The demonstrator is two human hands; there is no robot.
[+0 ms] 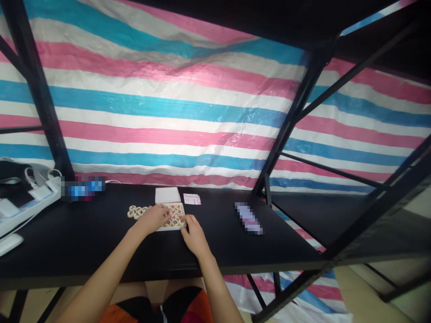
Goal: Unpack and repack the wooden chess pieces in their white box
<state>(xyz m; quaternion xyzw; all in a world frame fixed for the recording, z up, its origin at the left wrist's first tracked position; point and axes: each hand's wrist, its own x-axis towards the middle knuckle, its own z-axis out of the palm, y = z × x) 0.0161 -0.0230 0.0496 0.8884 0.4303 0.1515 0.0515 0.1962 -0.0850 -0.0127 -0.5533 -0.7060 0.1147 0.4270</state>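
A shallow white box (175,228) sits on the black tabletop, holding several round xiangqi pieces (175,213) with red and dark characters. My left hand (155,218) reaches over the box's left side, its fingers curled down onto a piece there; the hand covers that part of the box. At the right edge, my right hand (193,233) grips the box with thumb and forefinger by its wall and near the closest pieces. More loose xiangqi pieces (136,211) lie in a cluster left of my left hand, partly hidden by it.
Behind the box lies its white lid (167,195), beside a small printed paper (192,199). A blurred-out phone-like object (248,218) rests to the right. On the left are a white power strip (30,208) with plugs and a blurred blue item (84,187). Black metal posts (289,121) frame the desk.
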